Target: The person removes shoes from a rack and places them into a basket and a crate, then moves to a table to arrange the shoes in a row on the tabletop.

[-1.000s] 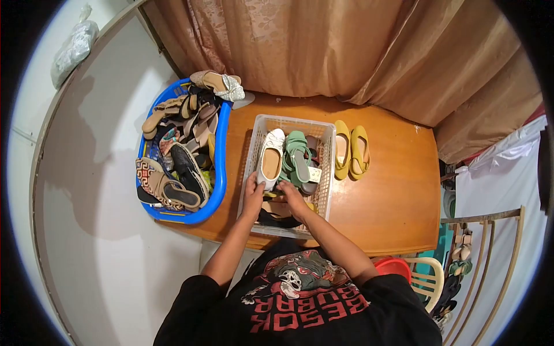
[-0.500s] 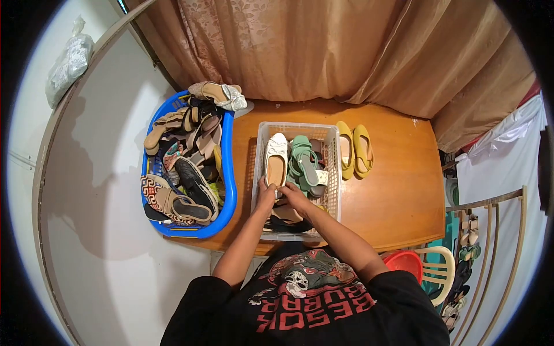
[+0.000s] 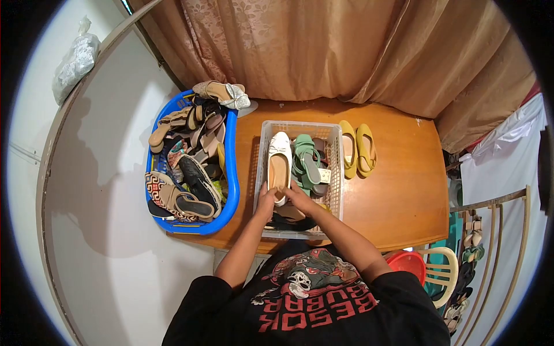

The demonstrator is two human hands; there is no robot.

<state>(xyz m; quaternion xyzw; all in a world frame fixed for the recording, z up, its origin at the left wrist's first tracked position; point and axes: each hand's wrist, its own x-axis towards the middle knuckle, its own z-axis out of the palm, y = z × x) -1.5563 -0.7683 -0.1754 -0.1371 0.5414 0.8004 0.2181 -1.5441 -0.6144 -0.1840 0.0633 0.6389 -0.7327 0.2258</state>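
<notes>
White flat shoes [image 3: 280, 144] with a bow on the toe, apparently a pair held together, are in my hands above the white plastic basket [image 3: 336, 213]. My left hand [image 3: 266, 203] grips them at the left of the heel. On the heel's right side, my right hand [image 3: 299, 200] is closed around the edge, its fingertips partly hidden. Beside the white shoes in the basket lie green strappy sandals [image 3: 306, 158] and dark footwear. More shoes show under my wrists, partly covered by my forearms.
To the left, a blue basket [image 3: 232, 179] is heaped with mixed sandals and shoes, a silvery pair [image 3: 222, 93] resting on its rim. Yellow slingback shoes [image 3: 365, 151] stand on the wooden table [image 3: 404, 179] at right. A red stool [image 3: 407, 266] and chair [image 3: 441, 274] sit below.
My right hand has shifted slightly outward along the heel, showing more of it. The white shoes stay over the basket. The whole view has moved a little.
</notes>
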